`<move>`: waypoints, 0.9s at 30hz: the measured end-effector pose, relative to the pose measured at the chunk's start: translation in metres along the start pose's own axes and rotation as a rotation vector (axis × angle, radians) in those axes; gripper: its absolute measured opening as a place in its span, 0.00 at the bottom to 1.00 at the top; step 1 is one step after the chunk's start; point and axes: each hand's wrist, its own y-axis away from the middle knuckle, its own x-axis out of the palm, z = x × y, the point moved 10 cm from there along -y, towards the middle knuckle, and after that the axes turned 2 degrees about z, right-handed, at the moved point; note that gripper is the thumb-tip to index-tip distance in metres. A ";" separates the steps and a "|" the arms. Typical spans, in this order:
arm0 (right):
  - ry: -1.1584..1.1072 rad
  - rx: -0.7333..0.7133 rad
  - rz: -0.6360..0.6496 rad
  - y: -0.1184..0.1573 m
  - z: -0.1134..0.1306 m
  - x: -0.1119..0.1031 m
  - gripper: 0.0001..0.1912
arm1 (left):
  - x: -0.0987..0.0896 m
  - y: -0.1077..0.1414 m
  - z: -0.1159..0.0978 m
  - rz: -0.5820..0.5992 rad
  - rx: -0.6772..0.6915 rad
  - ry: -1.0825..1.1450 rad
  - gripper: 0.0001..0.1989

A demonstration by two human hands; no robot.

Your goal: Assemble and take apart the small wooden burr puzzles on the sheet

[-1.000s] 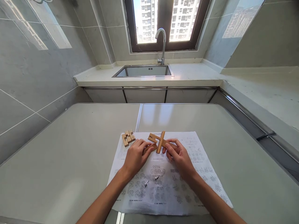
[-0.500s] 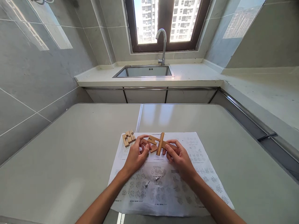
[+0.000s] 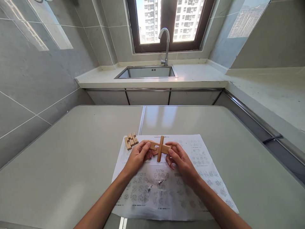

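Observation:
Over the upper part of a printed paper sheet (image 3: 166,203), my left hand (image 3: 139,156) pinches the left end of a flat wooden piece (image 3: 153,145) with a notch in it. My right hand (image 3: 179,158) grips the right end of another flat wooden piece (image 3: 166,149). A round-edged wooden stick (image 3: 160,149) crosses this piece near the middle, tilted slightly. Part of a further wooden piece shows below, between the hands, mostly hidden by the left fingers. Several interlocked wooden blocks (image 3: 131,141) lie at the sheet's upper left corner.
The sheet lies on a large pale table (image 3: 71,152) with a seam down it. Beyond the table are a white counter (image 3: 195,72), a sink (image 3: 147,72) and a faucet (image 3: 167,47) below a window. Grey tiled wall stands at the left.
My left hand has shifted its grip onto the left end of the notched piece, covering its mark. The crossing stick has moved slightly left and down, with the right-hand piece.

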 end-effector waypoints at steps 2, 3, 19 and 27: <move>-0.032 0.033 0.049 0.001 -0.003 0.004 0.27 | 0.000 0.000 0.003 0.011 -0.014 0.021 0.22; -0.054 0.050 0.079 0.001 -0.005 0.006 0.28 | 0.000 0.000 0.004 0.018 -0.024 0.024 0.22; -0.171 0.075 0.197 0.002 -0.008 0.012 0.26 | 0.003 -0.001 0.006 0.075 -0.039 0.035 0.21; -0.118 0.059 0.151 0.001 -0.005 0.009 0.26 | 0.004 -0.001 0.005 0.072 -0.032 0.042 0.21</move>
